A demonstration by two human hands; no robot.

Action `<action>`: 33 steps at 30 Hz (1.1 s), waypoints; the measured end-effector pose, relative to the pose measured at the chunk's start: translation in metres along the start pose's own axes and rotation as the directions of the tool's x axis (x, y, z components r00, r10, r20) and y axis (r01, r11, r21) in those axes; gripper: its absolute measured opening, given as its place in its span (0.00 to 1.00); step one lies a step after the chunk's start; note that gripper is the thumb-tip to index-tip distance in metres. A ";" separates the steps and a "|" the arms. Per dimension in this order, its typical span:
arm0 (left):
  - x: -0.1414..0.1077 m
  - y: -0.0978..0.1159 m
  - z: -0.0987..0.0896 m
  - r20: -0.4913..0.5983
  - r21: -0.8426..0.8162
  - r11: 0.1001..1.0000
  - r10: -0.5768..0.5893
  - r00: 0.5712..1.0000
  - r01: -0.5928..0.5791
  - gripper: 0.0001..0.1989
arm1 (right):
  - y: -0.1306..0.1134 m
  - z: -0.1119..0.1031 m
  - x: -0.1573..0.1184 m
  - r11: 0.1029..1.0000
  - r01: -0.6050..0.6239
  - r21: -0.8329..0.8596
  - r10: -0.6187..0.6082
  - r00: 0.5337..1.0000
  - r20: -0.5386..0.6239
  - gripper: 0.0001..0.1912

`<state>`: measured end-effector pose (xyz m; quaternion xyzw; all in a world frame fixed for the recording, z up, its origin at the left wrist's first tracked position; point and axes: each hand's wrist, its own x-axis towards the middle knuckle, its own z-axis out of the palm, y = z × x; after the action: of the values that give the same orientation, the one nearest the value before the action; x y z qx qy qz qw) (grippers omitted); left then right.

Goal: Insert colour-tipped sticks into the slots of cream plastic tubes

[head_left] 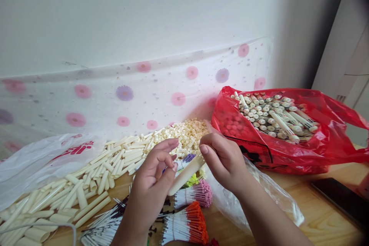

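Observation:
A cream plastic tube [186, 175] slants between my hands. My right hand [223, 159] is closed round its upper end. My left hand [157, 177] is beside the lower end, thumb and fingertips bent close together; whether it grips something small between them is hidden. Beneath the hands lie bundles of white sticks with pink tips [198, 194], orange tips [187, 225] and black tips [106, 219]. Purple and yellow-green tips show partly behind the tube. A pile of small cream rings [187, 132] lies beyond my hands.
Many loose cream tubes [123, 157] cover the table's left side, beside a white plastic bag [49, 157]. At right, a red bag [288, 157] holds filled tubes. A clear bag [268, 188] and a dark phone [340, 200] lie near it. A flowered sheet [155, 88] hangs behind.

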<state>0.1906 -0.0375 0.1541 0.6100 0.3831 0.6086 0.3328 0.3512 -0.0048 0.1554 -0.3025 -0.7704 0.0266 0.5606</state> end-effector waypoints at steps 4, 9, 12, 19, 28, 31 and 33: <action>0.001 -0.002 -0.003 -0.004 0.076 0.997 0.006 1.000 -0.006 0.07 | 0.000 -0.001 0.000 1.000 0.005 0.022 -0.005 1.000 0.012 0.10; 0.002 -0.003 -0.007 0.058 0.139 0.990 -0.003 0.998 -0.005 0.23 | 0.001 -0.002 -0.001 0.999 0.001 0.041 -0.002 1.000 0.020 0.11; 0.002 0.001 -0.009 0.049 0.216 0.975 -0.056 0.997 0.045 0.17 | 0.001 -0.001 -0.001 0.999 -0.004 0.032 0.004 1.000 0.021 0.11; -0.004 0.005 -0.004 0.405 0.280 0.935 -0.320 0.857 0.217 0.14 | 0.002 0.002 -0.001 0.993 0.106 0.042 -0.108 0.994 0.035 0.09; -0.005 -0.003 0.012 0.280 0.645 0.764 -0.249 0.927 0.011 0.14 | 0.015 0.006 0.004 0.977 0.088 0.196 -0.135 0.962 0.239 0.11; -0.004 -0.009 0.016 0.145 0.829 0.558 -0.140 0.979 -0.043 0.13 | 0.010 0.014 0.003 0.980 -0.174 -0.091 0.191 0.956 0.223 0.09; -0.004 -0.011 0.014 0.138 0.825 0.563 -0.144 0.980 -0.034 0.12 | 0.010 0.015 0.003 0.950 -0.231 -0.209 0.283 0.921 0.268 0.10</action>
<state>0.2038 -0.0349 0.1420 0.7372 0.6079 0.2879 0.0638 0.3420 0.0094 0.1482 -0.4415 -0.7981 0.0779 0.4024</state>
